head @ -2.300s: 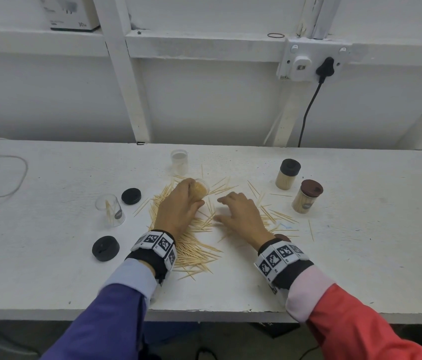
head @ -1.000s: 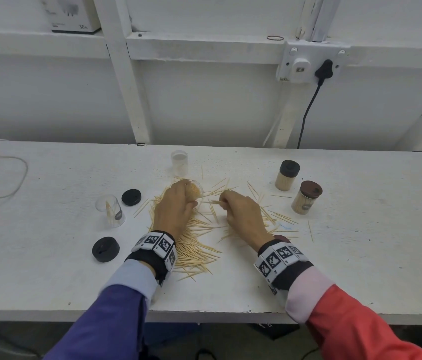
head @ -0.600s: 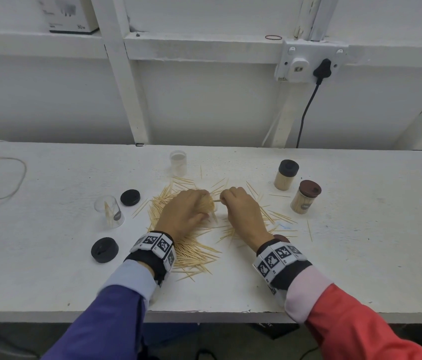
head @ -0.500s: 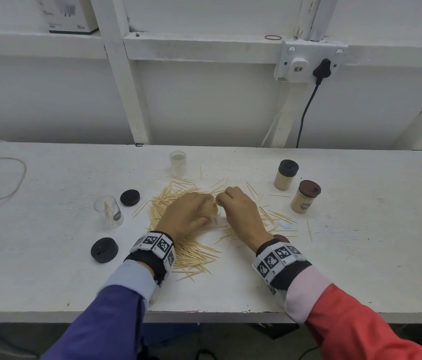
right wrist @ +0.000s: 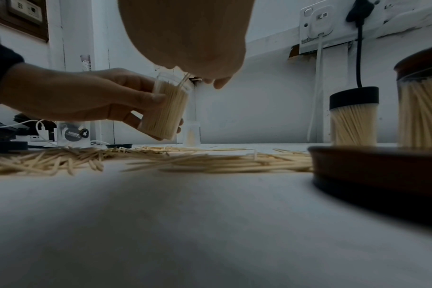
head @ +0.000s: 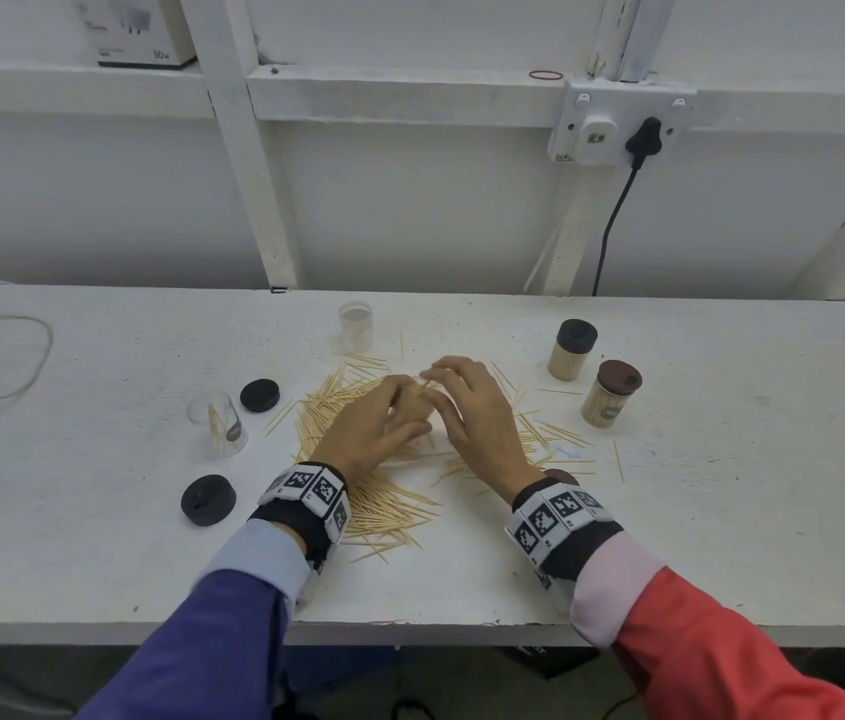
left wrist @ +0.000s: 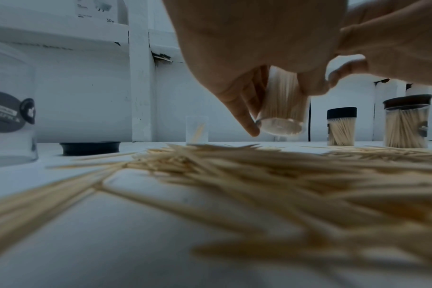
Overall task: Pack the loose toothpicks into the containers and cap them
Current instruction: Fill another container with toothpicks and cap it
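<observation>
On shelf, box (head: 137, 26) w/ "30w" print

Toothpicks (head: 384, 511) looked pale bare wood. Held container (right wrist: 166, 109) was clear glossy plastic, loose caps (head: 208, 499) matt black. Bench (head: 721, 537) was painted white, rough and speckled.

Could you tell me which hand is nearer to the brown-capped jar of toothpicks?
Right. The right hand is just left of the brown-capped jar; the left hand is farther left, beyond it.
</observation>
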### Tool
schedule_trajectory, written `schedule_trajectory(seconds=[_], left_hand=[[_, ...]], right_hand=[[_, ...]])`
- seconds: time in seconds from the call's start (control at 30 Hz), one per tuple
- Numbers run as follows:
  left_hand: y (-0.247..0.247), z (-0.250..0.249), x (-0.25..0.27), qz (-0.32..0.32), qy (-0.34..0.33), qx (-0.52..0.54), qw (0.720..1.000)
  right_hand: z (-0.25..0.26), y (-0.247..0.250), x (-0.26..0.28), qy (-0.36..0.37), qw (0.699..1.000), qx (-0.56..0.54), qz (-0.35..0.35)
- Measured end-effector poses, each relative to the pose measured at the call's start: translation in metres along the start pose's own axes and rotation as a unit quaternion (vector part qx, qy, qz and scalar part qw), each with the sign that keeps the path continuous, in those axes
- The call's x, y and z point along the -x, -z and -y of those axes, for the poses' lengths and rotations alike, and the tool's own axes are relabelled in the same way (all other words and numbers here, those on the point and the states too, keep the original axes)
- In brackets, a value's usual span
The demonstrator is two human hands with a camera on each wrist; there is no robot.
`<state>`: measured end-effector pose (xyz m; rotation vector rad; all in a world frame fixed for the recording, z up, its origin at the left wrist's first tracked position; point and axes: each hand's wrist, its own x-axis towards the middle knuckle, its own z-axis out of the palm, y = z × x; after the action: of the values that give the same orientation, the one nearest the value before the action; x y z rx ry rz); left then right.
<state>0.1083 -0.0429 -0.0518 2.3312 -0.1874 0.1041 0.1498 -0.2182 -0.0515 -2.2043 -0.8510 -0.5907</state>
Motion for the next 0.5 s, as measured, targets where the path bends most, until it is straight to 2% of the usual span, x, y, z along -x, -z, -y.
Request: schedule_trajectory(seconds=[0.1, 0.2, 0.3, 0.4, 0.5], left_hand=[[0.0016, -0.0026, 0.0009, -0.036, 0.015, 0.017, 0.999], [0.0026, -0.0048, 0.0022, -0.032, 0.015, 0.026, 0.999], [0.0018, -0.0030, 0.0025, -0.030, 0.011, 0.026, 0.999], [0.0018, -0.0022, 0.0017, -0.033, 0.012, 0.016, 0.999], [0.0024, -0.0030, 0.0019, -0.029, 0.002, 0.010, 1.000]], right_hand=[[0.0012, 0.0019, 0.0007, -0.022, 0.999, -0.011, 0.036], [0.0007, -0.0009, 0.0039, -0.010, 0.995, -0.022, 0.096], [-0.0008, -0.0025, 0.0048, 0.012, 0.995, -0.015, 0.094], [-0.0025, -0.0029, 0.0046, -0.002, 0.996, -0.016, 0.084], [-0.0030, -0.0036, 0.0050, 0.004, 0.994, -0.027, 0.104]])
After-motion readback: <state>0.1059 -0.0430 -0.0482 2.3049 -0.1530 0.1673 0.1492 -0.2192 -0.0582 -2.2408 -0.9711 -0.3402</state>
